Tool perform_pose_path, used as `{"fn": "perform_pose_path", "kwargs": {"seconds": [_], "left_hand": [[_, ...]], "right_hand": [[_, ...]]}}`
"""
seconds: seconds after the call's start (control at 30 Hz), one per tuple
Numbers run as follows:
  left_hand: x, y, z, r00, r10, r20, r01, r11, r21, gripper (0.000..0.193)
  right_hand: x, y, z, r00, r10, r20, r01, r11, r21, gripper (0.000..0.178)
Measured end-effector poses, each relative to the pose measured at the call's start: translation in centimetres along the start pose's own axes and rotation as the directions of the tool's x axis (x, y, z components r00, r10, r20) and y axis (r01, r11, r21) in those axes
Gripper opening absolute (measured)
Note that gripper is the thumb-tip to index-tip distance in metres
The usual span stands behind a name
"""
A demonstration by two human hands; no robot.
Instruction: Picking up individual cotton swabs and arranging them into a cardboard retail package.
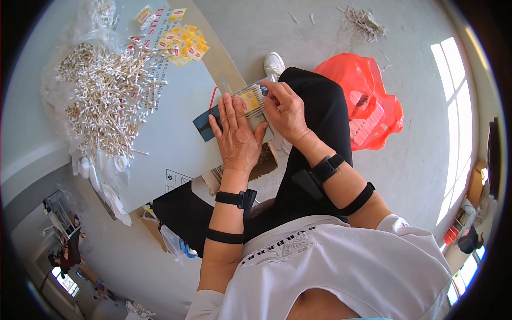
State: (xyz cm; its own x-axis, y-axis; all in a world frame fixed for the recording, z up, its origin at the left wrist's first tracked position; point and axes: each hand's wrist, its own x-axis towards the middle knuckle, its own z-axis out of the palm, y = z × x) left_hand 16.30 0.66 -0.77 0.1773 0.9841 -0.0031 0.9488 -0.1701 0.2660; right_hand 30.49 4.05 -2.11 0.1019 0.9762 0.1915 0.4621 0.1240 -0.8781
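At the table's near right corner lies a small packet of cotton swabs with a yellow label card on top. My left hand rests flat across it, fingers stretched and thumb apart. Closed fingers of my right hand pinch the packet's right end, where the white swab tips line up; the exact grip is partly hidden. A dark blue strip sticks out from under my left hand. Beside it a thin red strip shows.
A big heap of loose cotton swabs on clear plastic covers the table's left part. Yellow label cards are piled at the far edge. An open cardboard box stands below the corner. On the floor lies a red plastic bag with packets.
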Motion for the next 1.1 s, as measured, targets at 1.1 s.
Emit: {"fn": "perform_pose_path", "kwargs": {"seconds": [1.1], "left_hand": [[3.6, -16.3, -5.8, 0.771, -0.270, -0.577, 0.251, 0.961, -0.115, 0.039]], "right_hand": [[0.0, -6.9, 6.2, 0.907, -0.186, 0.377, 0.163, 0.982, 0.093, 0.008]]}}
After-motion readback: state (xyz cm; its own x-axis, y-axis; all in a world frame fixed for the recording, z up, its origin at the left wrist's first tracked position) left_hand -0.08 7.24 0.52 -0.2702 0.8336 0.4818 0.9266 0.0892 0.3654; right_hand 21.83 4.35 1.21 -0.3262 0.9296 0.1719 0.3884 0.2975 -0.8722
